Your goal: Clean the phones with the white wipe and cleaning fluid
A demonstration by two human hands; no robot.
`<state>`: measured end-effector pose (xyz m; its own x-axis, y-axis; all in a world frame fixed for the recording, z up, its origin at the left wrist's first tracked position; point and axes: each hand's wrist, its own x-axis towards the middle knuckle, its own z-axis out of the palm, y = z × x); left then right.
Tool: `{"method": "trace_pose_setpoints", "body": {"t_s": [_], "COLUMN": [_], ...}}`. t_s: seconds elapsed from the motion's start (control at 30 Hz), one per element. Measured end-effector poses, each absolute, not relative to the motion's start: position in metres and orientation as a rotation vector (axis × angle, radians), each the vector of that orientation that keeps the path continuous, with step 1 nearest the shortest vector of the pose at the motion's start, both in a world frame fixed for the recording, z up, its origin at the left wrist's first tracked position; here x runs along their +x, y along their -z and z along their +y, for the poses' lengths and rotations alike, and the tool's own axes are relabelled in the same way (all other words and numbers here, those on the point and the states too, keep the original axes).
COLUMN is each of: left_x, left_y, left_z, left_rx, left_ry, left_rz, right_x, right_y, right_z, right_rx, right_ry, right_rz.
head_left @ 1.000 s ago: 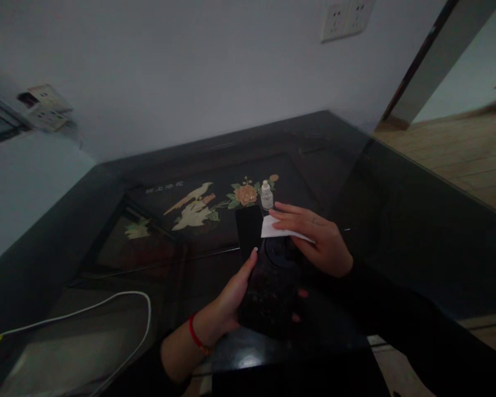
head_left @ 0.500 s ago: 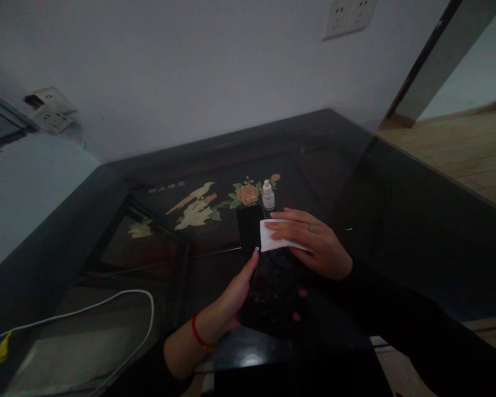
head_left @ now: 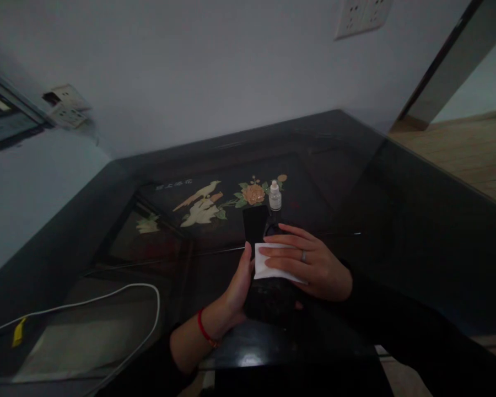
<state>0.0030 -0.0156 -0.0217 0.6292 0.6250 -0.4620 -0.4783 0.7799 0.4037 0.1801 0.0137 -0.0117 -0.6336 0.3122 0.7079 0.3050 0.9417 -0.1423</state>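
My left hand grips a dark, glossy black object from its left side, thumb along the edge and fingertips showing at its right. Dim light hides the exact kind of this object. A flat black rectangular piece shows just beyond it; whether the two are joined I cannot tell. My right hand holds a folded white tissue pressed under its fingers onto the black object. Beyond the hands, a small clear dropper bottle with a white label stands upright on the table.
The glossy dark table bears an inlaid picture of birds and a flower. A white cable with a yellow tag curves across the left front. Wall sockets are behind, and the table's right edge borders a wooden floor.
My right hand has slid the tissue nearer to me along the black object. My left hand keeps its hold. The whole view has shifted slightly.
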Motion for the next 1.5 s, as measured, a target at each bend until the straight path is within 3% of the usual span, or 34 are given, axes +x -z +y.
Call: {"method": "trace_pose_setpoints", "body": {"t_s": [0.23,0.6,0.83,1.07,1.37,1.5], "left_x": [0.000,-0.007,-0.007,-0.009,-0.011,-0.013], "left_y": [0.018,0.017,0.028,0.028,0.034,0.030], "left_z": [-0.011,-0.010,-0.015,-0.013,-0.018,-0.018], "left_rx": [0.167,0.280,0.327,0.363,0.358,0.321], "left_ry": [-0.801,-0.680,-0.417,-0.371,-0.275,-0.288], "left_rz": [0.559,0.299,0.231,0.230,0.193,0.208], "right_x": [0.189,0.205,0.199,0.204,0.202,0.209], "right_y": [0.010,-0.002,-0.004,-0.012,-0.015,-0.017], "right_z": [0.016,0.024,0.017,0.020,0.017,0.019], "right_rx": [-0.402,-0.875,-0.765,-1.009,-0.673,-0.624], "right_ry": [-0.035,0.006,-0.162,-0.048,-0.365,-0.339], "right_rz": [-2.307,-1.851,-1.957,-1.477,-1.978,-2.027]}}
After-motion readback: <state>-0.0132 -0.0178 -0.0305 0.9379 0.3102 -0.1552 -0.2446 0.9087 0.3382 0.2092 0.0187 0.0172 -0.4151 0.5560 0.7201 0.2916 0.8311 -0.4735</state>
